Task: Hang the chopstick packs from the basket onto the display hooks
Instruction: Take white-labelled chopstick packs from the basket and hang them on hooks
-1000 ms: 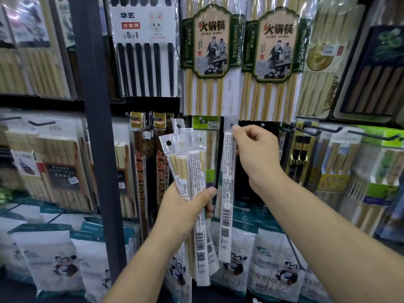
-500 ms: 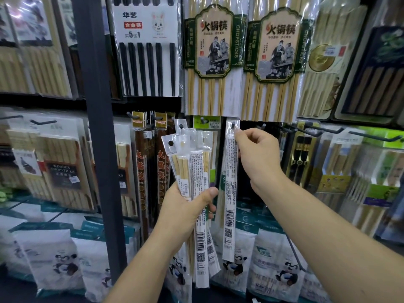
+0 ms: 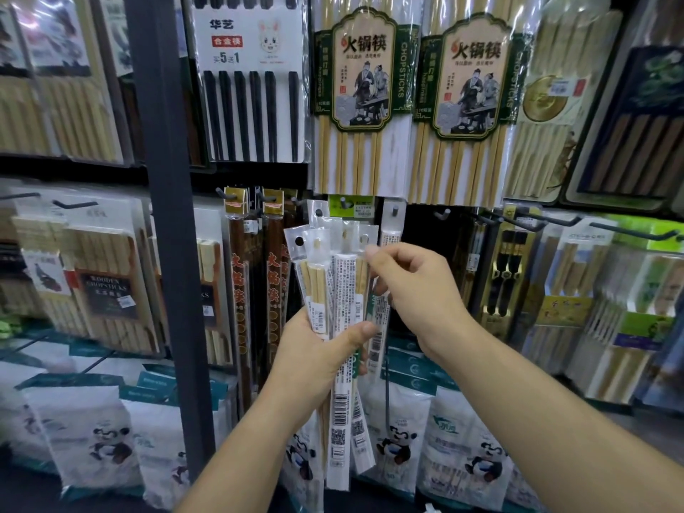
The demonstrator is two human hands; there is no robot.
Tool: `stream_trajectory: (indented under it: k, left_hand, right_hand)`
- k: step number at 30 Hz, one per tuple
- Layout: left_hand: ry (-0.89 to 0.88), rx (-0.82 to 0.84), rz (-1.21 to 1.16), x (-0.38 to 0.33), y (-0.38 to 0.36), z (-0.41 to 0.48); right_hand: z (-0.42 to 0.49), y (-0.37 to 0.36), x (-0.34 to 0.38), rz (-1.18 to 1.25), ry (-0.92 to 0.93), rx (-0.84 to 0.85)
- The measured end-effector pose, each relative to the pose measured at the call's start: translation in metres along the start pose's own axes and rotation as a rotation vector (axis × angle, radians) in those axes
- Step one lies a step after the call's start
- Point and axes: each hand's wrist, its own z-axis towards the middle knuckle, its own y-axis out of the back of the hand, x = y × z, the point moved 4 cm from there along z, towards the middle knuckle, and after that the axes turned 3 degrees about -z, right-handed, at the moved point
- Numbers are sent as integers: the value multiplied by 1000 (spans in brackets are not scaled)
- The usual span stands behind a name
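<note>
Head view: your left hand curls fingers and thumb round a fan of slim clear-plastic packs of pale bamboo chopsticks. Your right hand pinches the top of the fan's rightmost pack. Just above those fingertips, a single clear-plastic pack hangs on a dark metal hook.

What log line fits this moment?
left hand grips clear bamboo chopstick packs; right hand pinches top of rightmost pack; hung pack on metal hook

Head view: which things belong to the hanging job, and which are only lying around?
Job: left hand gripping bundle of packs; right hand pinching its rightmost pack; hung pack on hook.
Around: hotpot chopstick packs; black chopsticks; panda bags.
</note>
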Motion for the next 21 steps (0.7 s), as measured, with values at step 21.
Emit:
stream_trajectory:
  k: [21]
  left_hand:
    - [27, -60, -11, 10, 6, 3]
  right_hand:
    - [34, 16, 4, 103, -63, -225]
